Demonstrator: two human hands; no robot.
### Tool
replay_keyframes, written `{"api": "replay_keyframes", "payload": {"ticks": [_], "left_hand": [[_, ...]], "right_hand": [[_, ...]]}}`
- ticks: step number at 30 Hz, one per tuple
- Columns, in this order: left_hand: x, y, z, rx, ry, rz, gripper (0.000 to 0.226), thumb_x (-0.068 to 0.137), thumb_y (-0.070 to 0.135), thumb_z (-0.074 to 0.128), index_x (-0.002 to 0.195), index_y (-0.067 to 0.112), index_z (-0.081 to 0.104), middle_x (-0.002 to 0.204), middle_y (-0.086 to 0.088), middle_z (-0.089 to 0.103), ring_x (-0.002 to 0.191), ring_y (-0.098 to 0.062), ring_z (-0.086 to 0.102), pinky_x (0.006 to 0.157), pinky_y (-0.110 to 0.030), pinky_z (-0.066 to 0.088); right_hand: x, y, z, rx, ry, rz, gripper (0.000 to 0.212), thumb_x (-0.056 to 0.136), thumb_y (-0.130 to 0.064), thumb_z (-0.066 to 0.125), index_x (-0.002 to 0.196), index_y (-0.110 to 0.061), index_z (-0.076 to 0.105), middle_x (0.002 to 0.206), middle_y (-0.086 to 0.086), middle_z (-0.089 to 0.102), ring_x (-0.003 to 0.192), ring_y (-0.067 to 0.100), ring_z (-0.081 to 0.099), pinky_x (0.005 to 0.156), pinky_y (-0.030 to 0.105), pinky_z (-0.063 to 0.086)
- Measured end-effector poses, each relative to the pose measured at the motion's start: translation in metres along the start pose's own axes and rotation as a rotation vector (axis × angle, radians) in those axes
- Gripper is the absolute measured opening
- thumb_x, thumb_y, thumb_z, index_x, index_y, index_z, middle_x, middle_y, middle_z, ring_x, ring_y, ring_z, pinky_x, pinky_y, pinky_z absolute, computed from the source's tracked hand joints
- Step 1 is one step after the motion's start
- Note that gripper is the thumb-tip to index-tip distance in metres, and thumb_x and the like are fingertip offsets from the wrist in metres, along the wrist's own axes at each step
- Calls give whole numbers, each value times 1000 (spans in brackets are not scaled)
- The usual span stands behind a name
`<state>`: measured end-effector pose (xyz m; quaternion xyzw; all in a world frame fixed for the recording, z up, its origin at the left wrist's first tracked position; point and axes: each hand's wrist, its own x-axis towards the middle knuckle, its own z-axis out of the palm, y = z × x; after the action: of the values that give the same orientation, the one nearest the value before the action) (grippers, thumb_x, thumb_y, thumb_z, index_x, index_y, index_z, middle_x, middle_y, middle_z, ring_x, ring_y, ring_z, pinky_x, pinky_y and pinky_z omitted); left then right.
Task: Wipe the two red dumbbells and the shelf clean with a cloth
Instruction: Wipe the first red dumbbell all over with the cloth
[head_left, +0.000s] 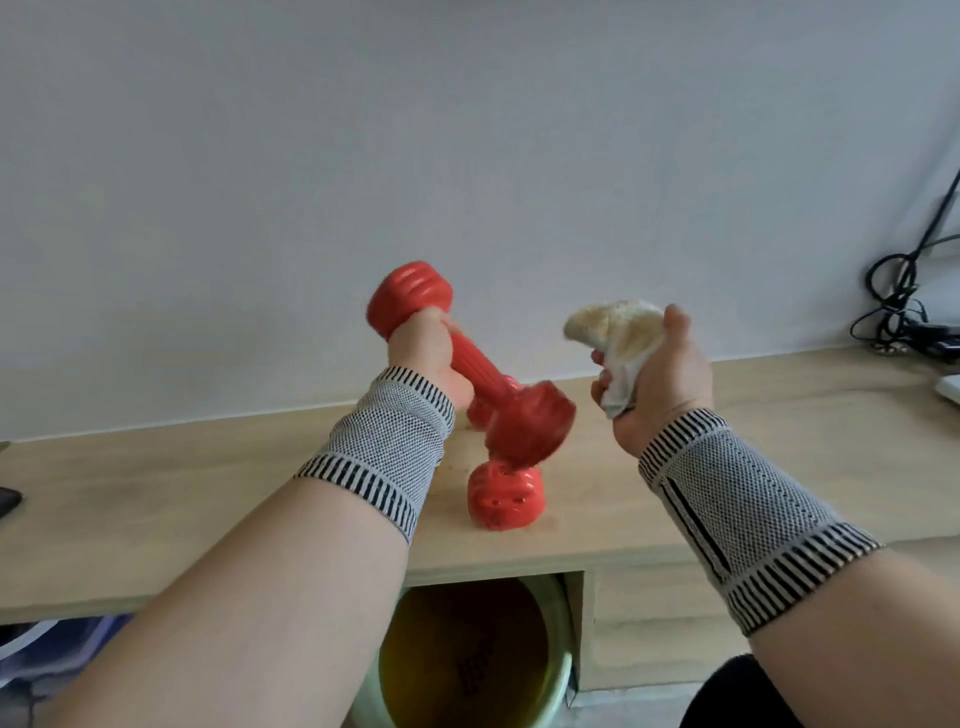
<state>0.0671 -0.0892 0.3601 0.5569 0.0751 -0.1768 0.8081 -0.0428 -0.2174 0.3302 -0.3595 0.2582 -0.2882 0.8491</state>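
Left hand: left hand (422, 347) is raised above the shelf, its fingers (451, 328) wrapped round the ribbed handle of the held dumbbell (475, 369), close under its upper head.
Held dumbbell: red, lifted clear of the shelf and tilted, upper head toward the wall, lower head toward the camera and blurred; it hangs above the second dumbbell.
Second dumbbell: second dumbbell (506, 496), also red, lies on the shelf with one head facing the camera; its far part is hidden behind the held one.
Right hand: right hand (657, 382) is raised to the right of the held dumbbell, apart from it, fingers (602, 389) clenched round the cloth.
Cloth: cloth (615, 330) is a pale, crumpled bundle that sticks out above the fist toward the dumbbell without touching it.
Shelf: light wooden shelf (208, 493) runs along a white wall (467, 130).
Wrists: each forearm wears a knitted grey wristband (379, 449) with black-and-white striped edges.
Right end of shelf: tangle of black cables (898, 301) lies against the wall.
Below the shelf: round yellowish container (467, 660) sits in an open gap.
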Motion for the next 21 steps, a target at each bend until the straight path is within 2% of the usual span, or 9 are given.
{"api": "replay_keyframes", "payload": {"ticks": [1, 4, 6, 8, 11, 17, 21], "left_hand": [[4, -8, 6, 68, -27, -42, 12, 83, 2, 52, 74, 8, 55, 67, -7, 58, 66, -23, 57, 78, -36, 49], [15, -46, 34, 217, -171, -159, 7, 87, 1, 56, 89, 8, 57, 73, -9, 57, 66, -22, 57, 65, -37, 46], [25, -75, 52, 287, -232, -198, 21, 86, 0, 61, 106, 7, 58, 76, -9, 57, 70, -22, 58, 59, -39, 47], [34, -99, 63, 346, -252, -219, 31, 85, 1, 65, 114, 3, 57, 80, -11, 60, 73, -23, 60, 56, -40, 49], [44, -128, 75, 376, -266, -275, 38, 84, 3, 68, 120, 0, 56, 85, -11, 61, 77, -24, 61, 53, -40, 49], [60, -164, 94, 385, -272, -342, 41, 84, 3, 69, 122, -1, 55, 90, -13, 64, 81, -26, 63, 53, -44, 50], [68, -177, 102, 391, -261, -357, 43, 83, 4, 71, 122, -2, 55, 94, -15, 65, 82, -27, 65, 53, -41, 52]], "right_hand": [[3, 0, -5, -38, 40, -14, 45, 93, -52, 38, 106, -14, 59, 78, 12, 67, 47, 17, 49, 43, 21, 29], [14, -5, -27, -119, 152, -38, 35, 93, -47, 41, 92, -15, 57, 73, 12, 68, 49, 20, 52, 46, 26, 31], [24, -9, -43, -162, 199, -39, 36, 92, -46, 41, 89, -14, 57, 75, 13, 68, 46, 20, 50, 46, 26, 33], [33, -14, -56, -210, 223, -38, 41, 93, -45, 39, 86, -10, 60, 77, 16, 68, 47, 21, 49, 46, 27, 34], [43, -20, -73, -276, 242, -35, 48, 95, -42, 36, 80, -3, 60, 74, 18, 67, 47, 22, 48, 46, 28, 32], [62, -19, -99, -339, 311, 4, 42, 94, -38, 37, 82, -5, 58, 70, 16, 62, 45, 22, 50, 43, 26, 34], [72, -15, -108, -345, 311, 13, 41, 95, -37, 37, 79, -6, 58, 70, 16, 61, 44, 22, 49, 41, 24, 34]]}}
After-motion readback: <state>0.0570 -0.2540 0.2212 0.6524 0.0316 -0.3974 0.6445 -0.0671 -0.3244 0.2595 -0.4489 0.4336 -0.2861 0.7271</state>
